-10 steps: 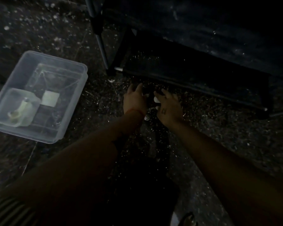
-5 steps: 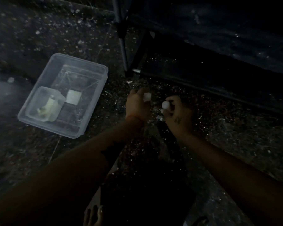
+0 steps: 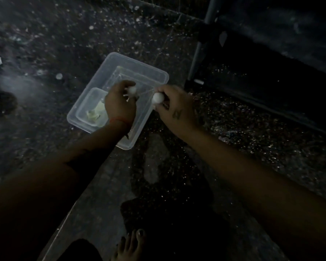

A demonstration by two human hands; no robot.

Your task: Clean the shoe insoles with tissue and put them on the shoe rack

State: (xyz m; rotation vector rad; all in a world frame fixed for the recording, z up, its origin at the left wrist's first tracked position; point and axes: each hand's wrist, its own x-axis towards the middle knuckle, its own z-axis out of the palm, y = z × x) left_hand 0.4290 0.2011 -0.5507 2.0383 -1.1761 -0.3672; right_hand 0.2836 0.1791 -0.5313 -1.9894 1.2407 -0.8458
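1. Your left hand point(image 3: 120, 103) pinches a small white tissue wad point(image 3: 132, 90) at the fingertips, fingers curled round it, held over the clear plastic tub point(image 3: 102, 72).
2. Your right hand point(image 3: 175, 107) pinches a second, rounder white wad point(image 3: 157, 98), thumb and fingers closed on it, just beside the tub's right edge.
3. The two wads sit near each other, apart, not touching.
4. Insoles: too dark to pick out; can't tell where they lie.
5. Inside the tub: a smaller clear container point(image 3: 89, 108) with pale crumpled material in it, lower left corner.
6. Shoe rack point(image 3: 198, 51), dark frame with grey post, stands right of the tub on the speckled floor point(image 3: 64, 34).
7. Your bare foot point(image 3: 129, 245) shows at the bottom edge.
8. Versus half a second ago: both hands have shifted left, from the floor in front of the rack to over and beside the tub; same pinch on both wads.
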